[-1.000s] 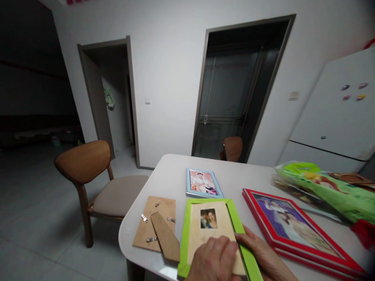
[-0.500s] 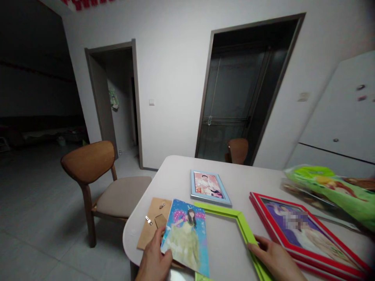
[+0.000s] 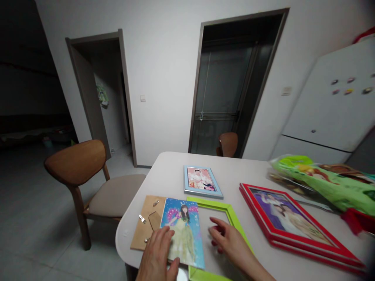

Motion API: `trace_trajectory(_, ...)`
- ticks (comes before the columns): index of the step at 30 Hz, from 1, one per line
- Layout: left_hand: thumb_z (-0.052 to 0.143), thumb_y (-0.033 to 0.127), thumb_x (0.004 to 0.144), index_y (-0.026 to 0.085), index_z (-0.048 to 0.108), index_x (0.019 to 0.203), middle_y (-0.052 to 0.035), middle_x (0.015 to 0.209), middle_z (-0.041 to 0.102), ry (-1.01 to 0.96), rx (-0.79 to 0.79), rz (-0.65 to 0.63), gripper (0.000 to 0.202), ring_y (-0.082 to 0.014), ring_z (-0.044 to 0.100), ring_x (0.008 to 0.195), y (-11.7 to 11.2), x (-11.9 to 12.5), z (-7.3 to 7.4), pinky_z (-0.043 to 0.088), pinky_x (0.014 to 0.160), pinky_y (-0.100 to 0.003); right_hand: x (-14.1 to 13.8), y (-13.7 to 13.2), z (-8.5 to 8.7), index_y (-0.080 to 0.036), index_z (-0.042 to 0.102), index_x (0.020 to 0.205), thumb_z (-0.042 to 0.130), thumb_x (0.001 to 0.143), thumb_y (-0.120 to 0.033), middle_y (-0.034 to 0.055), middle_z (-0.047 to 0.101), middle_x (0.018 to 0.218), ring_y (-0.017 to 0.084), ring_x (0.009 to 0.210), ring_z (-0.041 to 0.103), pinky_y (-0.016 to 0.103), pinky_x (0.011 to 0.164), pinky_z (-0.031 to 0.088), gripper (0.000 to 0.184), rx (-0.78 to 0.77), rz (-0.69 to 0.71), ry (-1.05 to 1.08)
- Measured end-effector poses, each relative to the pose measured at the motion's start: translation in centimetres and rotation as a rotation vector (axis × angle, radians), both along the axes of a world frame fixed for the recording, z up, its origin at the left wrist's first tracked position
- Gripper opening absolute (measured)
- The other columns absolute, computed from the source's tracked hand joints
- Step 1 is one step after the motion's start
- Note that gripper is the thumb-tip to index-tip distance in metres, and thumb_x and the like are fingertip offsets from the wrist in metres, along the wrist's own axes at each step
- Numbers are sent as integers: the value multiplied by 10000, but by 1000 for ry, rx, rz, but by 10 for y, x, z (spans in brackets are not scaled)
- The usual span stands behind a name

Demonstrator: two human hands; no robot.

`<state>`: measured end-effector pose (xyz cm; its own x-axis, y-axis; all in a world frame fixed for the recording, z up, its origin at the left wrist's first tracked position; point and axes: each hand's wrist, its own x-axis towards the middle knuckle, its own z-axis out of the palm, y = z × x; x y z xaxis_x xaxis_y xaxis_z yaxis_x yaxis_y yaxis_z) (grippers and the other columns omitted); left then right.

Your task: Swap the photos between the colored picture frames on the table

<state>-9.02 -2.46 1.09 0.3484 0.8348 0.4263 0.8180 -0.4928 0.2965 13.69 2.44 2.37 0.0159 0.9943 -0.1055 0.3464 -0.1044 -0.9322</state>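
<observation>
A photo print (image 3: 185, 238) of a figure in a pale yellow dress lies over the left side of a lime green picture frame (image 3: 236, 220) and over part of a brown backing board (image 3: 143, 224). My left hand (image 3: 158, 253) rests with loosely spread fingers at the print's lower left, touching it and the board. Over the green frame's opening hovers my right hand (image 3: 231, 244), fingers apart and holding nothing. Metal clips and a stand flap show on the board. The frame's left side is hidden under the print.
Behind lies a light blue framed photo (image 3: 219, 192). Stacked red picture frames (image 3: 263, 226) lie to the right, with a green plastic bag (image 3: 331, 181) beyond them. The white table (image 3: 164, 171) has a wooden chair (image 3: 79, 162) at its left.
My right hand has let go of the green frame's right side and moved left over its opening. My left hand has loosened on the print, which lies lower now. The view has turned right.
</observation>
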Motion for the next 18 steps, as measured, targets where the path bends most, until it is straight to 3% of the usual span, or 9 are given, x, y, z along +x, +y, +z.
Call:
trace_trajectory(1, 504, 171, 643, 97, 455, 1129, -158, 1176, 483, 12, 22, -45, 494, -267, 441, 1081, 1, 5, -3, 410, 873, -409, -13, 2, 0, -103, 411, 1120, 461, 651, -341, 0, 582, 577, 125, 414, 527, 220, 350, 379, 528, -101, 22, 122)
trace_trajectory(3, 504, 117, 582, 102, 446, 1147, -155, 1206, 461, 31, 46, -113, 568, -276, 426, 1100, 4, 12, -9, 407, 881, -416, -33, 8, 2, -78, 453, 1062, 471, 627, -277, -41, 524, 439, 108, 311, 466, 202, 298, 334, 479, -160, 43, 227)
trace_trajectory(6, 447, 39, 517, 126, 408, 1195, -139, 1242, 431, 14, 75, -151, 684, -281, 392, 1133, 11, 16, -13, 381, 901, -440, -50, 14, 16, -89, 533, 904, 485, 599, -220, -65, 477, 398, 79, 297, 427, 182, 302, 327, 336, -112, 47, 316)
trace_trajectory(8, 416, 20, 538, 151, 405, 1204, -115, 1250, 429, -94, 106, -163, 679, -263, 383, 1145, 16, 15, -8, 357, 922, -434, -55, 12, 32, -117, 529, 902, 491, 626, -249, -76, 466, 435, 63, 331, 428, 175, 334, 351, 308, -51, 39, 382)
trace_trajectory(10, 420, 49, 623, 163, 451, 1171, -92, 1221, 469, -316, 105, -152, 561, -242, 407, 1130, 20, 16, 3, 343, 937, -401, -57, 5, 47, -145, 506, 962, 492, 671, -330, -60, 501, 520, 67, 399, 470, 187, 384, 394, 345, 14, 43, 460)
trace_trajectory(12, 448, 154, 716, 154, 525, 1094, -85, 1119, 561, -652, 7, -49, 385, -237, 484, 1061, 20, 25, 18, 378, 910, -366, -55, -3, 54, -158, 491, 1014, 504, 683, -406, -7, 568, 677, 91, 518, 536, 210, 452, 434, 414, 57, 3, 548)
trace_trajectory(15, 479, 318, 755, 133, 582, 995, -78, 945, 650, -1178, -281, 161, 320, -242, 568, 942, 17, 51, 35, 431, 845, -347, -46, -13, 45, -157, 502, 1027, 541, 664, -424, 64, 605, 872, 133, 671, 581, 237, 536, 458, 452, -21, -105, 674)
trace_trajectory(18, 549, 366, 701, 121, 569, 1007, -89, 895, 663, -1470, -466, 152, 392, -255, 576, 922, 13, 80, 33, 430, 834, -355, -24, -18, 30, -171, 500, 1036, 513, 680, -347, 65, 633, 912, 162, 742, 597, 255, 596, 468, 398, -52, -128, 837)
